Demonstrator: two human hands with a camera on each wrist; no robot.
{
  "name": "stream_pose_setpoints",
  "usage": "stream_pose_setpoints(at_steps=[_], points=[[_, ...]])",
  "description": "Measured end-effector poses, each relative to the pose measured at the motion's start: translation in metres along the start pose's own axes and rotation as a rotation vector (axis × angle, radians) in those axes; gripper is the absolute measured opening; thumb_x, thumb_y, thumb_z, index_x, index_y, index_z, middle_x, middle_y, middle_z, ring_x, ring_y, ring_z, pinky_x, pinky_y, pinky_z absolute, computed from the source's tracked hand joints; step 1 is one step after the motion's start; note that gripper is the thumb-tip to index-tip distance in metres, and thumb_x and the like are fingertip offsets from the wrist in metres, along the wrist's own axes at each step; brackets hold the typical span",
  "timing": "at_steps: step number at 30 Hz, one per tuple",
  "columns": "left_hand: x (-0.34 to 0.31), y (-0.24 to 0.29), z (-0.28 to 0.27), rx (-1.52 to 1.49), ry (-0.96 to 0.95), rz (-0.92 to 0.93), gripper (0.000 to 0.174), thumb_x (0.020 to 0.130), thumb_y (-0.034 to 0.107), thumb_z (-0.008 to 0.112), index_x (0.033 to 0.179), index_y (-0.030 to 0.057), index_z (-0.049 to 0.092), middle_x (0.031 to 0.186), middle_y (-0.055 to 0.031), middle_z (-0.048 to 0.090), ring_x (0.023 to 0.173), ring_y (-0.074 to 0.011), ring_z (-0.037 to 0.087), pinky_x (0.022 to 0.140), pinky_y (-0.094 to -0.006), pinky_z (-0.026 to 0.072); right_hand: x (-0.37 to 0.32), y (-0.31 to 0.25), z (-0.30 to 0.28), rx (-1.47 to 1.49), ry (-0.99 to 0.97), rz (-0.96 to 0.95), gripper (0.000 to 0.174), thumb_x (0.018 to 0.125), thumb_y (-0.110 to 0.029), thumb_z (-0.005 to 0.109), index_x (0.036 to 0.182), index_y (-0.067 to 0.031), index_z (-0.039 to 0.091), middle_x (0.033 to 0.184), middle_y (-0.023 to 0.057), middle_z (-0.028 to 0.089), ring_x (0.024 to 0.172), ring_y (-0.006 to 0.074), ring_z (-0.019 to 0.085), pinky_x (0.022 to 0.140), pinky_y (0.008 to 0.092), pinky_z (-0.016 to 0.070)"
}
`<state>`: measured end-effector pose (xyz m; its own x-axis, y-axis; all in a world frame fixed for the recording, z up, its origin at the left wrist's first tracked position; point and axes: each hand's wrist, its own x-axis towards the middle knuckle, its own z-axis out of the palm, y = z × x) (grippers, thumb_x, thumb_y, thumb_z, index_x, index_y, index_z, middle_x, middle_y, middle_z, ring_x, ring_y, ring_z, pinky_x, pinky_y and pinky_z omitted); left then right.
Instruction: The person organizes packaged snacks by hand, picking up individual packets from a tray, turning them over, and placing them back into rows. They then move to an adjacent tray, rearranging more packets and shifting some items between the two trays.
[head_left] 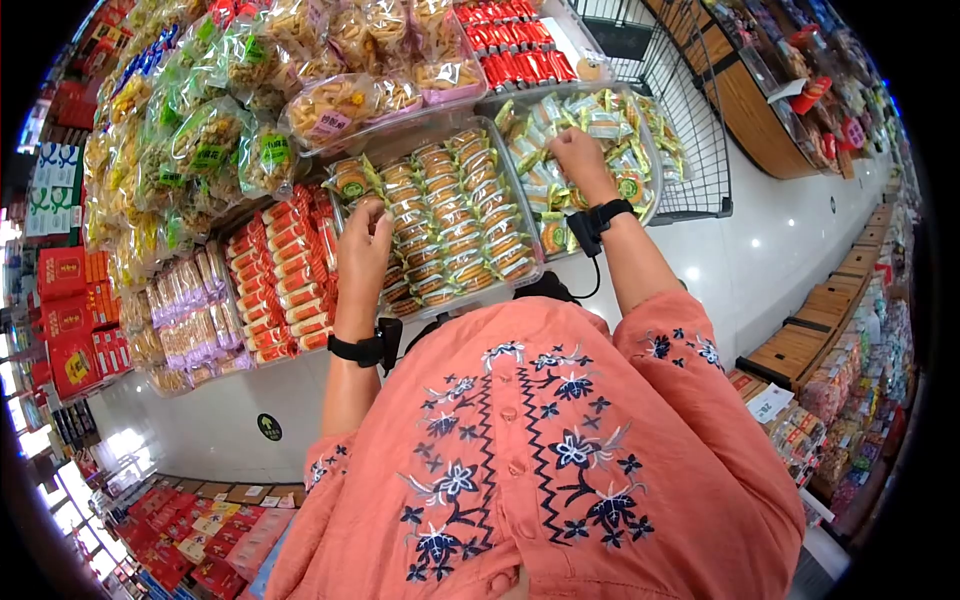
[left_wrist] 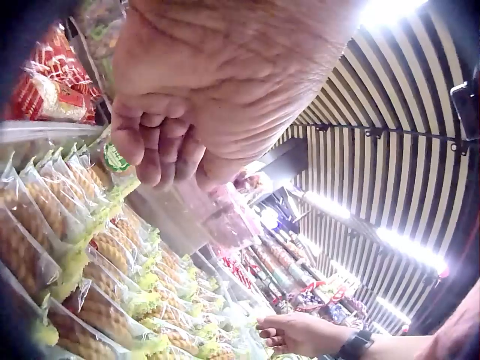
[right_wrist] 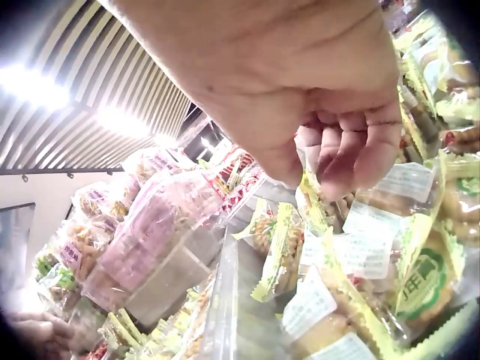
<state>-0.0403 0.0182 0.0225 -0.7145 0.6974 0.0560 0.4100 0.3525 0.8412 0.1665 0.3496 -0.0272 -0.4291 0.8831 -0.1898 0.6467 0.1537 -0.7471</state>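
My left hand [head_left: 364,250] is at the near left corner of a clear bin [head_left: 516,185] filled with rows of wrapped round cookies. Its curled fingers hold a wrapped cookie [head_left: 350,180] at the end of the left row; the green label [left_wrist: 114,157] shows beside the fingertips in the left wrist view. Over the neighbouring clear bin [head_left: 655,180], where similar cookies lie jumbled, my right hand [head_left: 582,162] bends its fingers down. They pinch the yellow-edged wrapper of a cookie [right_wrist: 313,202], partly hidden by the fingers in the right wrist view.
Red-wrapped sticks [head_left: 285,275] fill a bin at the left. Bagged snacks [head_left: 215,140] are piled beyond it, and red packets [head_left: 515,45] lie at the back. A wire cart [head_left: 700,110] stands behind the right bin. Wooden shelving [head_left: 830,320] lines the aisle at right.
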Motion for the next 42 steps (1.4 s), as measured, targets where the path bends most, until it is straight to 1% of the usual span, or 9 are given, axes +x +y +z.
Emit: stream_pose_setpoints(at_steps=[8, 14, 18, 22, 26, 32, 37, 40, 42], points=[[-0.009, -0.005, 0.001, 0.015, -0.032, -0.049, 0.032, 0.103, 0.021, 0.064, 0.124, -0.0029, 0.065, 0.112, -0.0121, 0.072, 0.1, -0.0192, 0.066, 0.089, -0.0322, 0.0518, 0.008, 0.008, 0.016, -0.217, 0.136, -0.161, 0.032, 0.086, -0.031, 0.073, 0.091, 0.0006, 0.07, 0.076, 0.019, 0.072, 0.076, 0.039, 0.07, 0.076, 0.0481, 0.0535], [-0.015, -0.003, -0.002, 0.04, -0.038, -0.086, 0.033, 0.103, 0.023, 0.062, 0.123, -0.0037, 0.065, 0.109, -0.0123, 0.072, 0.099, -0.0185, 0.066, 0.089, -0.0322, 0.0516, 0.003, -0.002, -0.02, 0.048, 0.112, -0.059, 0.029, 0.083, -0.03, 0.07, 0.084, -0.0008, 0.067, 0.081, 0.0168, 0.072, 0.073, 0.0307, 0.069, 0.072, 0.0452, 0.0537], [-0.011, 0.008, 0.001, -0.035, -0.044, -0.077, 0.032, 0.102, 0.02, 0.064, 0.122, -0.004, 0.065, 0.108, -0.0151, 0.072, 0.096, -0.0216, 0.068, 0.087, -0.034, 0.0531, -0.025, -0.037, -0.047, 0.486, -0.045, 0.041, 0.02, 0.092, -0.021, 0.063, 0.094, -0.0016, 0.063, 0.082, 0.0054, 0.067, 0.071, 0.0156, 0.069, 0.059, 0.0305, 0.0547], [-0.002, 0.018, 0.013, -0.201, -0.081, -0.025, 0.032, 0.101, 0.018, 0.066, 0.125, -0.0031, 0.065, 0.107, -0.0153, 0.073, 0.098, -0.0225, 0.07, 0.089, -0.0345, 0.054, -0.05, -0.058, -0.046, 0.673, -0.261, 0.028, 0.02, 0.097, -0.021, 0.06, 0.1, -0.0018, 0.062, 0.088, 0.0062, 0.067, 0.08, 0.0176, 0.072, 0.069, 0.0282, 0.0587], [0.004, 0.035, 0.023, -0.225, -0.278, 0.012, 0.048, 0.097, 0.021, 0.072, 0.139, 0.0016, 0.057, 0.135, -0.0135, 0.061, 0.117, -0.0241, 0.063, 0.1, -0.0348, 0.0507, -0.072, -0.083, -0.035, 0.691, -0.476, 0.046, 0.022, 0.097, -0.021, 0.059, 0.101, 0.001, 0.062, 0.092, 0.0094, 0.069, 0.081, 0.0195, 0.073, 0.071, 0.0299, 0.0603], [-0.007, 0.052, 0.027, -0.041, -0.302, 0.378, 0.075, 0.087, 0.022, 0.081, 0.15, 0.0012, 0.045, 0.15, -0.0203, 0.048, 0.138, -0.0346, 0.049, 0.113, -0.0404, 0.0419, -0.102, -0.103, 0.003, 0.677, -0.763, 0.066, 0.023, 0.101, -0.024, 0.06, 0.102, -0.0012, 0.063, 0.097, 0.0115, 0.072, 0.083, 0.0191, 0.075, 0.07, 0.0296, 0.0612], [-0.012, 0.032, 0.026, -0.117, -0.275, 0.251, 0.066, 0.095, 0.024, 0.074, 0.149, -0.0021, 0.045, 0.136, -0.0197, 0.06, 0.124, -0.0316, 0.061, 0.105, -0.0392, 0.0491, -0.116, -0.12, 0.034, 0.712, -0.846, 0.064, 0.027, 0.103, -0.029, 0.063, 0.102, -0.0023, 0.064, 0.095, 0.009, 0.072, 0.082, 0.0163, 0.074, 0.069, 0.0292, 0.0605], [-0.014, 0.028, 0.007, -0.581, -0.411, -0.414, 0.052, 0.102, 0.026, 0.066, 0.143, -0.0024, 0.049, 0.126, -0.0144, 0.065, 0.108, -0.0242, 0.07, 0.089, -0.0347, 0.0584, -0.112, -0.126, 0.043, 0.674, -0.888, 0.048, 0.028, 0.106, -0.032, 0.06, 0.107, -0.0041, 0.063, 0.101, 0.0074, 0.07, 0.083, 0.0158, 0.072, 0.071, 0.0281, 0.0602], [-0.018, 0.02, 0.003, -0.793, -0.31, -0.467, 0.042, 0.107, 0.029, 0.056, 0.136, -0.0018, 0.053, 0.122, -0.0113, 0.067, 0.103, -0.0241, 0.073, 0.081, -0.0327, 0.0619, -0.112, -0.132, 0.049, 0.689, -0.851, 0.029, 0.028, 0.106, -0.031, 0.06, 0.107, -0.0039, 0.063, 0.1, 0.0068, 0.07, 0.083, 0.015, 0.071, 0.071, 0.028, 0.0599]])
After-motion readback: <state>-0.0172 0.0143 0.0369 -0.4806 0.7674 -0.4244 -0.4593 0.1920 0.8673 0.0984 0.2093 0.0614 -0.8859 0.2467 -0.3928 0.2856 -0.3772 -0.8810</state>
